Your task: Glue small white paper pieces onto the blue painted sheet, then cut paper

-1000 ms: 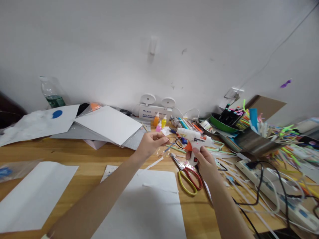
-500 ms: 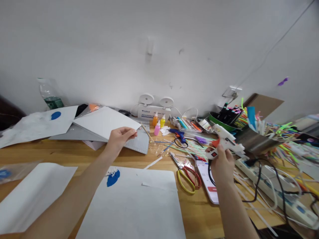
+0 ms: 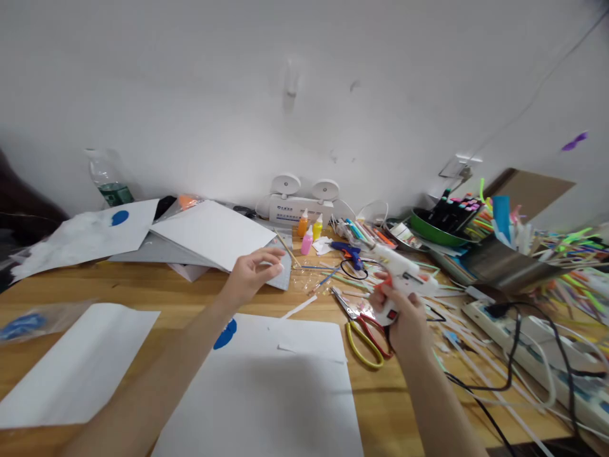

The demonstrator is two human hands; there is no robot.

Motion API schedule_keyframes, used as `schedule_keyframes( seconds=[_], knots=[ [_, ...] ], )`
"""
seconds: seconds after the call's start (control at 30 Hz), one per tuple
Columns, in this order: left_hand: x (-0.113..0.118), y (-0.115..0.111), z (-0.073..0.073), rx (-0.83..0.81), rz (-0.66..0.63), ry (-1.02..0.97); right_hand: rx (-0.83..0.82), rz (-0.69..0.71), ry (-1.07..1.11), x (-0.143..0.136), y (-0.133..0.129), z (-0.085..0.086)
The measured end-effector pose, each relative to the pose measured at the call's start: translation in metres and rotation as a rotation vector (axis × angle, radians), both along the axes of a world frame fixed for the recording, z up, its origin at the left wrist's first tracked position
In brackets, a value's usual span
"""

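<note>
My right hand (image 3: 408, 317) is wrapped round the grip of a white hot glue gun (image 3: 399, 273), which has an orange trigger and a nozzle tipped to the left. To the left, my left hand (image 3: 252, 276) is raised over the table, its thumb and forefinger closed on a small white piece (image 3: 281, 267) too small to name. Below both hands lies a large white sheet (image 3: 285, 393) with a blue patch (image 3: 226, 334) at its upper left, partly covered by my left forearm. A narrow paper strip (image 3: 309, 352) rests on the sheet.
Scissors (image 3: 364, 343) with yellow and red handles lie beside the sheet. Behind are a blue glue gun (image 3: 349, 254), small paint bottles (image 3: 307, 241) and stacked white boards (image 3: 214, 231). At right, a power strip (image 3: 514, 355) trails cables. A plastic bottle (image 3: 111, 184) stands back left.
The glue gun in my right hand has moved left and slightly down, towards my left hand. My left hand has shifted slightly right and lower. The view has turned a little.
</note>
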State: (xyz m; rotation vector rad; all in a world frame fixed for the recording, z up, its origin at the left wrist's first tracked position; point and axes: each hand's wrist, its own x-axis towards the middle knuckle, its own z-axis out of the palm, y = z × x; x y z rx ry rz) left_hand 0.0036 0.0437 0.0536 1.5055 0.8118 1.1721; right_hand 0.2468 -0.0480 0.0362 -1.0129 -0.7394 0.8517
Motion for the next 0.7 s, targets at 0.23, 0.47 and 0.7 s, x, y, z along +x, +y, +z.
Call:
schedule_keyframes(
  seconds=[0.23, 0.47, 0.7],
  knots=[
    [0.013, -0.019, -0.030, -0.417, -0.024, -0.375, -0.005, 0.298, 0.097, -0.042, 0.011, -0.009],
    [0.012, -0.050, -0.050, -0.113, 0.134, -0.218, -0.064, 0.244, -0.174, -0.058, 0.014, -0.026],
    [0.018, -0.067, -0.056, -0.058, 0.057, -0.080, -0.145, 0.450, -0.282, -0.076, 0.009, -0.030]
  ],
)
